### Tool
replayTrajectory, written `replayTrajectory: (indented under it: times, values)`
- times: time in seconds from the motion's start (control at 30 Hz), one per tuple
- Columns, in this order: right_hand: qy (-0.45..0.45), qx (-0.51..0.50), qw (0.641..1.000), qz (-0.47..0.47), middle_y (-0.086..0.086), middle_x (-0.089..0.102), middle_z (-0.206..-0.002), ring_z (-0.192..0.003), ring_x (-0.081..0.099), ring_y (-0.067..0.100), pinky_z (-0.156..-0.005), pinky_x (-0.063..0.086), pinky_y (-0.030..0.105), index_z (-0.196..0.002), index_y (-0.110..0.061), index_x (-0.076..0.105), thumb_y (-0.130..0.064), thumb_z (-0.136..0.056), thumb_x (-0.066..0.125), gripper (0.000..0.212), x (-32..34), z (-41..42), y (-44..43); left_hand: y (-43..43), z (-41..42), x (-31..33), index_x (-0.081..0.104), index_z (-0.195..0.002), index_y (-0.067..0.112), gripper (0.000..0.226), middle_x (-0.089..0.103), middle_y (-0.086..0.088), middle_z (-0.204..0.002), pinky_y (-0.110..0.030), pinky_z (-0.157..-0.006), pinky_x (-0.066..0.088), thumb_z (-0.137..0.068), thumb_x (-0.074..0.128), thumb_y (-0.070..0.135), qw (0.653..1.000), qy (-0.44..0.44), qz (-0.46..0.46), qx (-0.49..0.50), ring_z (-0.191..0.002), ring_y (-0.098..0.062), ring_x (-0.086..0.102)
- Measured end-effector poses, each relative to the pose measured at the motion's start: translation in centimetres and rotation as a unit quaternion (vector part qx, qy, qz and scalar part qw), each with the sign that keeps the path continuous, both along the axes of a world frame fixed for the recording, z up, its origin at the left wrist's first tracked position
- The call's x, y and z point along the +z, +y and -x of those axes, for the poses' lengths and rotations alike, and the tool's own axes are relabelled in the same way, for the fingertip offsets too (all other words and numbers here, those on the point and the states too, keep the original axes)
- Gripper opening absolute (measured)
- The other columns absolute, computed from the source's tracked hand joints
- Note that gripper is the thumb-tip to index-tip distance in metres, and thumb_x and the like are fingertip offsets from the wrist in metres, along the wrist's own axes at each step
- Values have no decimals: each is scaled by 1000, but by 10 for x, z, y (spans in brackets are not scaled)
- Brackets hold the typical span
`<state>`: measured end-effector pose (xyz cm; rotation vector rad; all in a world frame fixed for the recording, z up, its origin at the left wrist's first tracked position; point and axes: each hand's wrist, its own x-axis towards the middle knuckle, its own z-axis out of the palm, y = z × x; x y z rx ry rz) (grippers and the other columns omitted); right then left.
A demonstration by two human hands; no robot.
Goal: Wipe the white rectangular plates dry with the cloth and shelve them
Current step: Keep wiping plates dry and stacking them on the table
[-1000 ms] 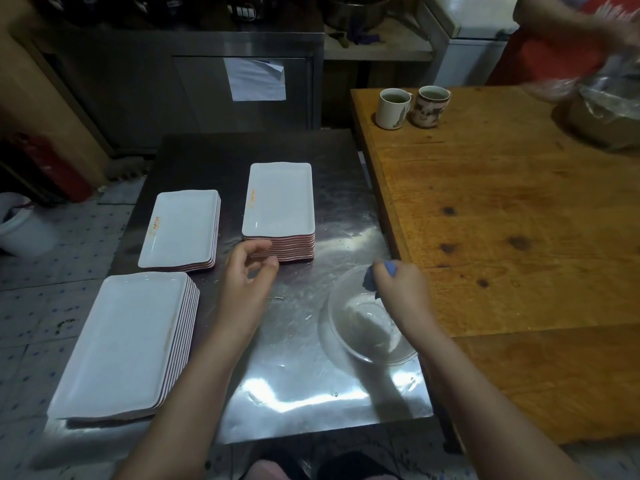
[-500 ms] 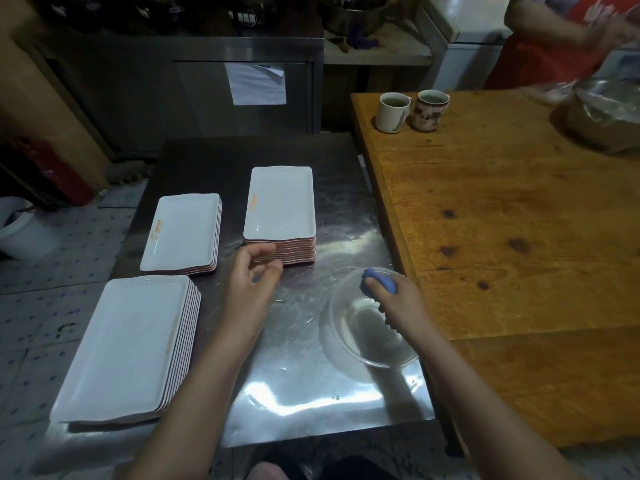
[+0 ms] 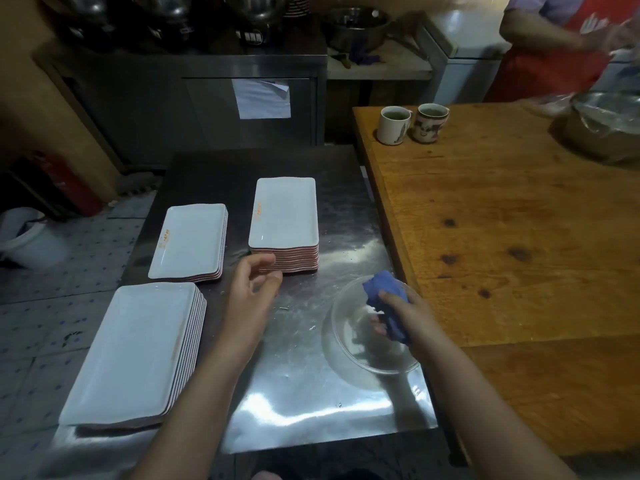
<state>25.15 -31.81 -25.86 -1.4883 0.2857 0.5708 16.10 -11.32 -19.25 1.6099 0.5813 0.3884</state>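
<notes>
My right hand (image 3: 412,317) grips the bunched blue cloth (image 3: 381,289) over the clear glass bowl (image 3: 341,344), which sits at the right edge of the steel surface (image 3: 311,396). If the cloth is soaked, I judge it will only smear the plates. A careless pull could also catch the bowl's rim and drag it toward that edge.

My left hand (image 3: 249,296) holds nothing. It sits at the near left corner of the far stack of white plates (image 3: 284,213), and I cannot tell whether a fingertip touches it. Pinching only the top plate one-handed could let it slip on the others or shift the stack.

The left forearm reaches straight forward, fingers loosely curled, thumb and forefinger apart. The right wrist bends inward, knuckles up, fingers wrapped round the cloth.

Two more stacks lie to the left: a lower stack (image 3: 190,240) and a near stack (image 3: 135,348) close to the front left corner. None is shelved yet, and no shelf is in view. The wooden table (image 3: 502,254) abuts on the right, with two mugs (image 3: 412,124) at its far end.
</notes>
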Motion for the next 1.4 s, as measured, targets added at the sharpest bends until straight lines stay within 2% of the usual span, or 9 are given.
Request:
replayTrajectory:
  times: [0.1,0.27,0.4,0.57,0.73,0.9,1.07,1.33,1.4]
  values:
    - [30,-16,997,-75,10,69,-104,-99,62,25,-81,51,43,-114,-9,62,-21,-92,57,25,0,-4,-3,1,2,-2,55,-94,28,24,60,9,-105,-47,-100,45,-90,57,4,1000,-1,-7,0,-104,-17,58]
    - [117,-13,969,-216,5,70,-101,-77,66,12,-71,51,22,-110,-7,65,-25,-90,56,29,9,-8,8,8,9,-6,56,-94,30,25,61,9,-105,-47,-99,45,-89,58,5,1000,6,-14,2,-101,-14,58]
    - [103,31,976,-187,11,70,-103,-86,65,20,-82,49,31,-111,-5,67,-22,-93,55,28,17,-6,38,27,19,-3,56,-96,30,24,60,13,-103,-44,-97,47,-88,59,7,1000,8,-24,7,-97,-9,58]
    - [95,54,966,-233,17,66,-82,-71,61,27,-63,58,36,-102,6,61,-13,-91,53,23,32,-2,94,69,27,1,59,-96,32,21,63,16,-103,-37,-92,47,-86,63,14,998,1,-18,54,-101,-14,61]
    - [44,41,982,-181,9,65,-62,-45,58,14,-44,48,23,-80,1,58,-11,-94,55,19,41,0,161,131,27,1,55,-95,32,22,60,17,-105,-36,-89,47,-90,56,10,997,18,-33,67,-96,-15,59]
    - [-55,39,998,-1,7,64,-59,-52,61,18,-53,49,24,-71,-5,58,-21,-92,61,26,33,-7,226,204,14,-11,57,-98,26,20,61,11,-102,-35,-86,48,-88,56,9,996,48,-24,77,-91,-14,59]
    - [-68,10,997,42,10,60,-63,-58,58,21,-53,46,23,-65,-6,51,-19,-92,61,31,28,-12,285,267,-9,-27,54,-109,14,19,56,9,-97,-22,-77,45,-91,53,9,995,81,-22,46,-84,-1,53]
    - [-61,-22,995,75,8,61,-66,-60,57,18,-56,46,23,-66,-9,54,-19,-90,62,27,10,-22,343,328,-50,-82,53,-114,7,22,55,-3,-105,-19,-65,40,-91,53,8,987,158,-24,-2,-89,-15,50]
    - [-62,-30,994,87,6,60,-62,-58,56,16,-51,44,19,-64,-10,52,-18,-90,63,30,5,-26,351,333,-60,-98,53,-112,7,22,55,-6,-106,-24,-71,40,-90,56,10,984,175,-14,-13,-91,-16,51]
